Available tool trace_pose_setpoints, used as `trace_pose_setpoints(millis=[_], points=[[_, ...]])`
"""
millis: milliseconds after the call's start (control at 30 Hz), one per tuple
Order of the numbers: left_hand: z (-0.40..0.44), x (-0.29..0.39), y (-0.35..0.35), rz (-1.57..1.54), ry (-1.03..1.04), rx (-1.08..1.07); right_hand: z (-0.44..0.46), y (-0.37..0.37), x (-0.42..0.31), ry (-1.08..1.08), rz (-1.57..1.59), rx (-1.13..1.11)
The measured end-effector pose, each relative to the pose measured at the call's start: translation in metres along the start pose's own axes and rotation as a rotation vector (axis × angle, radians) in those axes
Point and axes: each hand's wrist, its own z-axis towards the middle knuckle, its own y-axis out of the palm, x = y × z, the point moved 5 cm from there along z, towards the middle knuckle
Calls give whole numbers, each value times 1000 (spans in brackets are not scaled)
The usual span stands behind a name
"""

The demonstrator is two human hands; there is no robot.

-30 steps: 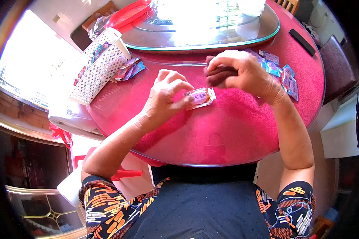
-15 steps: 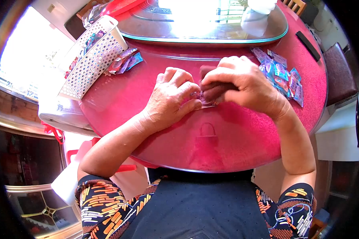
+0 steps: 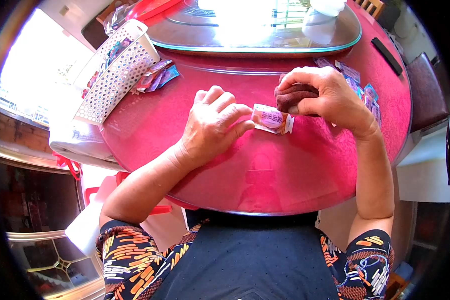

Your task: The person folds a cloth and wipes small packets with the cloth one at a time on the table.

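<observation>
A small packet [image 3: 271, 119] with a purple, white and orange printed face lies on the red tabletop [image 3: 225, 170]. My left hand [image 3: 212, 117] pinches its left edge between thumb and forefinger. Just above the packet's right end, my right hand [image 3: 330, 97] grips a folded dark maroon cloth [image 3: 290, 98]. Behind that hand lies a pile of small blue and purple packets [image 3: 371, 102], partly hidden by it.
To the left stands a white perforated basket [image 3: 117, 82] holding colourful packets. More packets [image 3: 157, 77] lie against its side. A raised glass-topped turntable [image 3: 255, 47] takes up the back. At the far right is a long black object [image 3: 386, 56].
My right hand has moved right with the cloth, uncovering the packet's printed face. More of the right-hand pile is now hidden. My left hand stays almost in place.
</observation>
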Motion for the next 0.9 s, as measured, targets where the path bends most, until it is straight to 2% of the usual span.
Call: trace_pose_setpoints(millis=[67, 167, 200, 300, 333, 433, 533, 667, 767, 900], points=[[2, 2, 0, 9, 11, -8, 0, 2, 5, -1, -57, 18], [3, 2, 2, 32, 21, -34, -2, 8, -4, 72, -182, -137], [2, 1, 2, 46, 6, -36, -3, 9, -12, 10, -236, -166], [-1, -8, 3, 103, -18, -12, -7, 18, -27, 66, -121, -337], [-3, -10, 3, 124, -23, 1, -6, 18, -27, 31, -24, -337], [-5, -11, 2, -59, -65, -87, -3, 15, -9, 105, 274, -171], [1, 3, 1, -99, -45, -188, -3, 5, -4, 55, 116, -112], [-1, 1, 9, -88, 27, -143, -3, 4, -1, 61, -71, -99], [1, 1, 1, -160, -37, -89, -4, 4, 2, 83, -98, -99], [-4, 0, -4, -142, -1, -218, -4, 0, -6, 21, -215, -33]])
